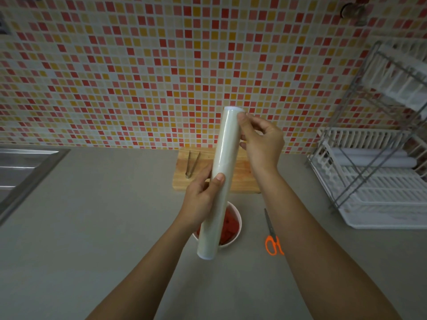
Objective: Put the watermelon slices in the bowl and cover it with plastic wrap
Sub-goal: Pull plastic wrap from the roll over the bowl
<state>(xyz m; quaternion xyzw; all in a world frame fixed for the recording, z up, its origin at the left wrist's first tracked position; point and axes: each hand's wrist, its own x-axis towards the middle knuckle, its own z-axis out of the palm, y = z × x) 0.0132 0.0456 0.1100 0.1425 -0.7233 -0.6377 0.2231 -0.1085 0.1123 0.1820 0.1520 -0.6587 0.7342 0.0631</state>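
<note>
Gripping the plastic wrap roll [220,179] around its middle, the left hand [201,199] is holding it above the white bowl [238,229] of watermelon slices [230,228]. Its long axis is running near-to-far, tilting upward. The right hand [262,144] is pinching its far end. No label is showing.

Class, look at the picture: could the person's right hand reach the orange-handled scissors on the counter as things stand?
Probably yes, but not at once: the right hand is busy at the plastic wrap roll. The scissors lie uncovered just under that forearm.
</note>
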